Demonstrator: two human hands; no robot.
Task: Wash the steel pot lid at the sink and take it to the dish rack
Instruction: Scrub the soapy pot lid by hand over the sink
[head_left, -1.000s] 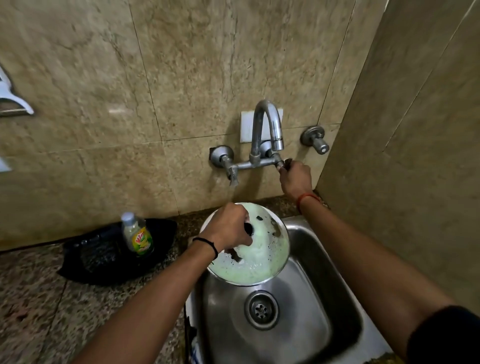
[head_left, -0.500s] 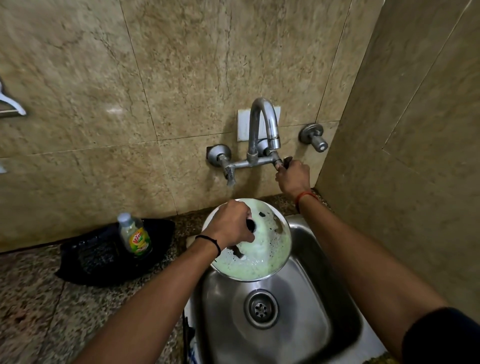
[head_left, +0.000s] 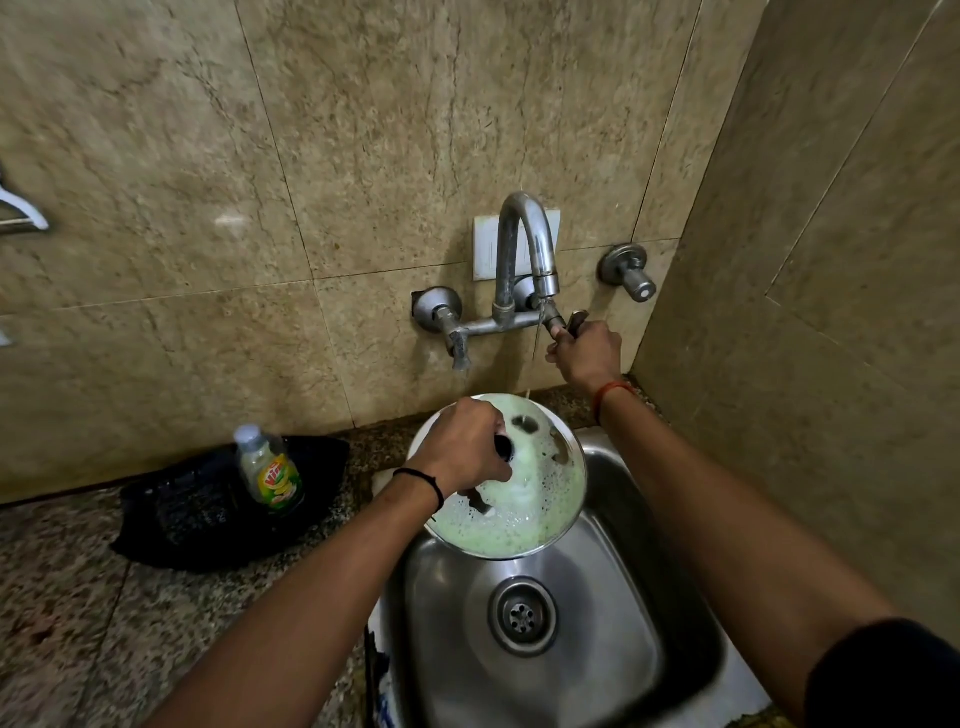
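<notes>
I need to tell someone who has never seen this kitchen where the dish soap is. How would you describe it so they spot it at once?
Start at the steel sink in the corner and look along the speckled counter to its left. A black tray sits there against the wall, and the soap bottle stands upright in it. It is the only bottle: clear, with a pale cap and a green and yellow label.

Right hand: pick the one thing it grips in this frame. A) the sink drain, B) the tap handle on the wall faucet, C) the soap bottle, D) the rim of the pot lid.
B: the right hand is closed on the tap handle beside the spout, and a thin stream falls onto the soapy pot lid, which the left hand holds over the sink.
</notes>
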